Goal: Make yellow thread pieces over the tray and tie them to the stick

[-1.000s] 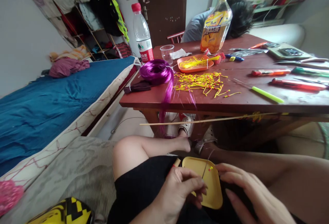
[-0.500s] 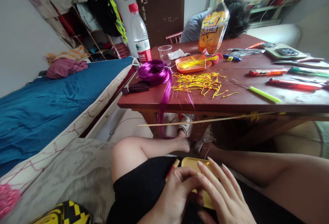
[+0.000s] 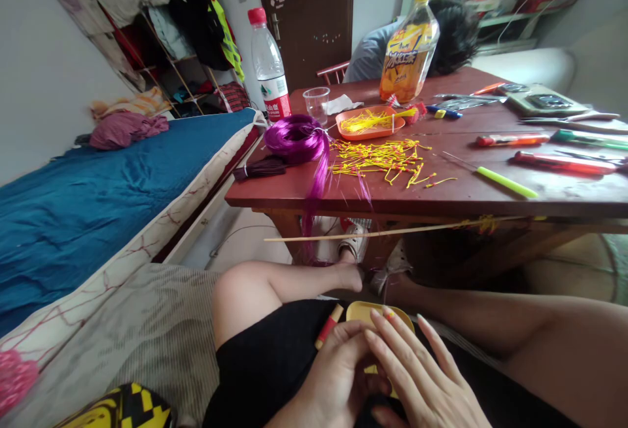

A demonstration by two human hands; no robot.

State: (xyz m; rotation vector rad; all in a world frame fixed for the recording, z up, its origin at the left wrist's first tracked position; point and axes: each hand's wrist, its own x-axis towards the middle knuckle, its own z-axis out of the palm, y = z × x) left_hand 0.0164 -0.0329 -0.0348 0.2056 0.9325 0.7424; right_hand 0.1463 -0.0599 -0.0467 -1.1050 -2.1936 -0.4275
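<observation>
Bed: blue quilted mattress cover (image 3: 98, 186) along the left wall, crumpled purple cloth (image 3: 128, 128) at its far end.
Near-left corner: pink tufted bundle (image 3: 17, 379) at the frame edge; yellow-and-black patterned bag (image 3: 118, 408) at the bottom.
Table: dark red wooden table (image 3: 490, 199), well ahead of the knees.
Table, left end: clear plastic water bottle with red cap (image 3: 267, 65); small clear plastic cup (image 3: 316, 102) just beside it; coil of glossy purple fibre (image 3: 299, 140), strands hanging over the front edge; dark brown fibre bundle (image 3: 262, 167) to its left.
Table, middle: orange plastic tray of yellow strands (image 3: 370, 122); loose heap of yellow strands with red tips (image 3: 383, 156) in front of it; orange drink bottle with yellow cap (image 3: 409, 48) behind.
Table, right: green-handled needle tool (image 3: 505, 181); red-handled tools (image 3: 564, 161) beyond it.
Under table edge: thin pale wooden stick (image 3: 373, 233), lying crosswise.
Lap: small yellow plastic tray (image 3: 362, 312) on black shorts, mostly covered by the hands; red-and-tan stick (image 3: 330, 326) touching its left rim.
Left hand (image 3: 338, 375): curled over the tray, fingertips drawn together; item pinched cannot be told.
Right hand (image 3: 424, 382): fingers straight and slightly fanned, lying across the tray and against the left hand; nothing visibly gripped.
Background: another person bent over the table's far side, behind the drink bottle.
</observation>
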